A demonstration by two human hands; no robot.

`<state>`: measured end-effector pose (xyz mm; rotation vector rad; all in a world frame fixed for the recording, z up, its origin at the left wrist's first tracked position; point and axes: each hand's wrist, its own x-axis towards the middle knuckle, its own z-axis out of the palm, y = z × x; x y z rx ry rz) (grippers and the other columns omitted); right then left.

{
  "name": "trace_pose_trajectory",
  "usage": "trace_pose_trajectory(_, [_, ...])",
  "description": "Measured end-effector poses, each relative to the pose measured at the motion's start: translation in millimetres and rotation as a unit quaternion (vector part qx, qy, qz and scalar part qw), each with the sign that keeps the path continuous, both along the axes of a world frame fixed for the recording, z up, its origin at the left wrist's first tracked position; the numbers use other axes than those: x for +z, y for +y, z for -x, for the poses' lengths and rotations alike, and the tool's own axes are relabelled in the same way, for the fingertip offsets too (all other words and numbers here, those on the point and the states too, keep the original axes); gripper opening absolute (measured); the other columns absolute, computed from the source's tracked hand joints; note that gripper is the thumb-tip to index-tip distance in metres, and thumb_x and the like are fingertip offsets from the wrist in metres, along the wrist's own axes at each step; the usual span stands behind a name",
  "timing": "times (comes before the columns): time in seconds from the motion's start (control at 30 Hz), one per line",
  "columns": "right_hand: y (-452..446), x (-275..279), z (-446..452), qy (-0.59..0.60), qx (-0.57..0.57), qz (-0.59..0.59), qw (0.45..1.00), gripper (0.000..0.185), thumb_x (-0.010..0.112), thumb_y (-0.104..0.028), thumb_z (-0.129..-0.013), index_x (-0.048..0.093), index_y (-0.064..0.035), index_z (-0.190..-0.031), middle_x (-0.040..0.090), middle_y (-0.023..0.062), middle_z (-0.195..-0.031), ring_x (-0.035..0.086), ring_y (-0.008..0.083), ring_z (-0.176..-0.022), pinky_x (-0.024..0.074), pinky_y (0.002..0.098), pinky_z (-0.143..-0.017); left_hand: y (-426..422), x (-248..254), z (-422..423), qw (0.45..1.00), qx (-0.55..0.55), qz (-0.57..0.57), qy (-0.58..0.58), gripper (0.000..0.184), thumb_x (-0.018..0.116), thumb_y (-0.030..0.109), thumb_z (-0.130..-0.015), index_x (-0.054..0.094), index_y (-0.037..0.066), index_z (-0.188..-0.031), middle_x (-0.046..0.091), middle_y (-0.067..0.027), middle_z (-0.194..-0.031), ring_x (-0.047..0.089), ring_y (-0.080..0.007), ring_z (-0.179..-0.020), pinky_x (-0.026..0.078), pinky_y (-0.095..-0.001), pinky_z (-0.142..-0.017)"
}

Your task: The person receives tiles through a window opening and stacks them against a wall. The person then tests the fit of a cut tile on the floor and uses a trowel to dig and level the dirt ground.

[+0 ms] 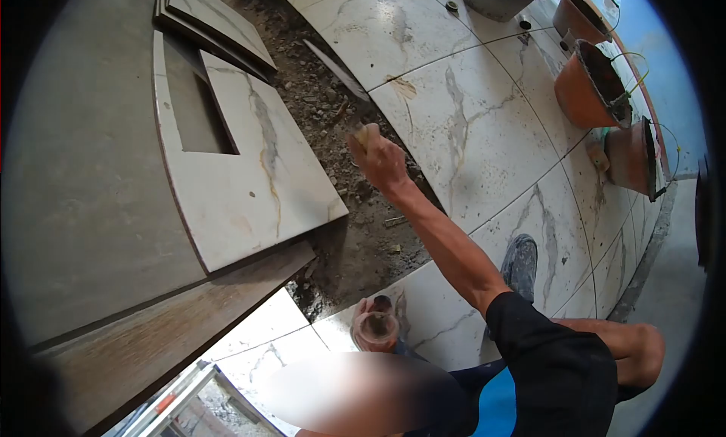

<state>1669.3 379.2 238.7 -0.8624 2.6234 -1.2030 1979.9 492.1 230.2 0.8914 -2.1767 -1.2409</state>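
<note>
The right hand [383,161] pinched a yellowish thing [364,137] over dirt [321,96]; the left hand [358,316] gripped a clear cup [377,329], likely steadying it.

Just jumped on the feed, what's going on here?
The person's right hand is out over the strip of rubble, gripping a small yellowish thing too unclear to name. The left hand holds a round cup nearer the body. A tile with a rectangular cut-out lies beside the rubble; buckets are on the tiled floor.
</note>
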Motion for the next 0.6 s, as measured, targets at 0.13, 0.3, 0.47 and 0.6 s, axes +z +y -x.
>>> trace_pose_trajectory(0.13, [6,-57,15,0.046,-0.046,-0.161,0.985,0.038,0.05,-0.037,-0.081,0.043,-0.0001,-0.083,0.058,0.0217,-0.065,0.06,0.0357,-0.063,0.0491,0.0437,-0.055,2,-2,4,0.999,0.009,0.033,0.022,0.05,0.063,0.005,-0.06,0.04,0.004,-0.104,0.044,-0.0198,-0.112,0.046,-0.0334,-0.104,0.035,-0.0407,-0.09])
trace_pose_trajectory(0.3, [7,0,7,-0.004,-0.032,-0.117,0.993,0.038,0.05,-0.037,-0.081,0.043,0.0002,-0.084,0.058,0.022,-0.067,0.06,0.0355,-0.064,0.0492,0.0437,-0.057,6,-2,10,0.995,0.053,-0.014,0.089,0.051,0.062,0.004,-0.06,0.039,0.005,-0.105,0.045,-0.0188,-0.112,0.044,-0.0336,-0.106,0.036,-0.0409,-0.089])
trace_pose_trajectory(0.47, [17,-51,6,0.11,-0.054,-0.147,0.982,0.038,0.049,-0.038,-0.082,0.042,-0.0011,-0.081,0.057,0.0203,-0.062,0.059,0.035,-0.058,0.0483,0.0418,-0.05,2,1,7,0.997,0.007,0.078,0.006,0.054,0.061,0.003,-0.061,0.035,0.006,-0.108,0.045,-0.0165,-0.111,0.042,-0.0329,-0.108,0.037,-0.0402,-0.089])
trace_pose_trajectory(0.6, [12,-25,2,-0.038,-0.057,-0.125,0.99,0.039,0.048,-0.039,-0.082,0.044,0.0,-0.086,0.058,0.0222,-0.07,0.059,0.0362,-0.064,0.0485,0.0418,-0.052,4,1,5,0.998,0.007,0.066,0.015,0.06,0.068,0.004,-0.062,0.031,0.007,-0.109,0.045,-0.0196,-0.112,0.045,-0.035,-0.106,0.038,-0.0421,-0.09])
